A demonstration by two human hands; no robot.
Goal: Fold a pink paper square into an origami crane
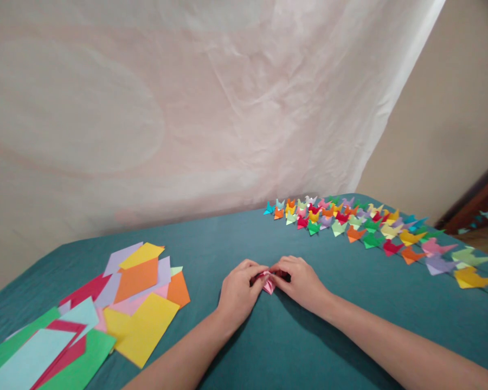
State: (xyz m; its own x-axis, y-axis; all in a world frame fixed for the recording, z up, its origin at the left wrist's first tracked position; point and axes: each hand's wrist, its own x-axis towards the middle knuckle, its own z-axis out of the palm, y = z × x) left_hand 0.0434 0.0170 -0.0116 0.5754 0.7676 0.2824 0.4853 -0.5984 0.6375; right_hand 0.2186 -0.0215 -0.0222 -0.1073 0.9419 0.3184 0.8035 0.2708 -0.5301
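Head view: left hand (241, 287) and right hand (300, 281) pinch a pink folded paper (269, 287) between them, hiding much of it. Paper sheets (150, 325) left of the left hand run out of frame; origami birds (411, 238) beyond the right hand overlap.

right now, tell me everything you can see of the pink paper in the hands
The pink paper is small and folded, with creases and a narrowing lower end. The left hand and right hand pinch it from either side, hiding much of its shape; whether it touches the teal tabletop is unclear.
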